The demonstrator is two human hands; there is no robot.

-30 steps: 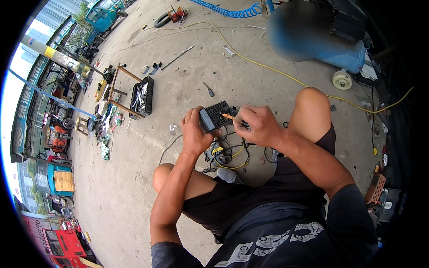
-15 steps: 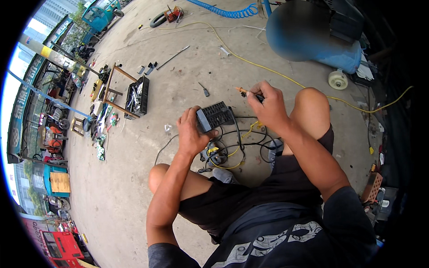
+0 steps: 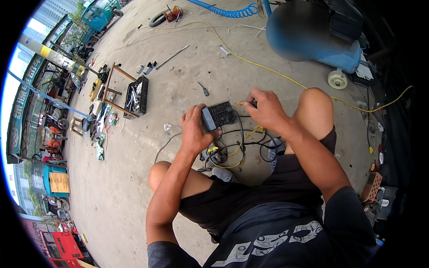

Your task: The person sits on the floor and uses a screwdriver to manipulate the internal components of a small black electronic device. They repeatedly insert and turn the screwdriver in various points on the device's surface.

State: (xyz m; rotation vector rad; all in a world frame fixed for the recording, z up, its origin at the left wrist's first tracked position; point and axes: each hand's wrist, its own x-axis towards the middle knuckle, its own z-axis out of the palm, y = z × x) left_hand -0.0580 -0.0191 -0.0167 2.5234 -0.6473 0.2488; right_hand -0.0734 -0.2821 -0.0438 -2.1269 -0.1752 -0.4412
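My left hand point(image 3: 195, 129) grips a dark box point(image 3: 219, 115) with ribbed, slotted faces and a smooth grey side, held above the ground between my knees. A black cable runs from the box's right end. To the right of the box, my right hand point(image 3: 267, 108) is closed on a small slim tool point(image 3: 240, 103), whose orange end points left toward the box's right end. The fingers hide the rest of it. Beneath the box lie tangled black and yellow cables point(image 3: 241, 145) by my shoes. A screwdriver point(image 3: 204, 90) rests on the concrete beyond the box.
Left of me stands a black crate point(image 3: 142, 96) of metal tools beside a wooden frame point(image 3: 120, 69). A yellow hose point(image 3: 268, 70) crosses the ground toward a blue tank point(image 3: 333, 56) with a pale wheel. A long rod point(image 3: 172, 57) lies farther off.
The box has turned and shifted slightly right in my left hand. My right hand has come down and nearer, bringing the orange end closer to the box.
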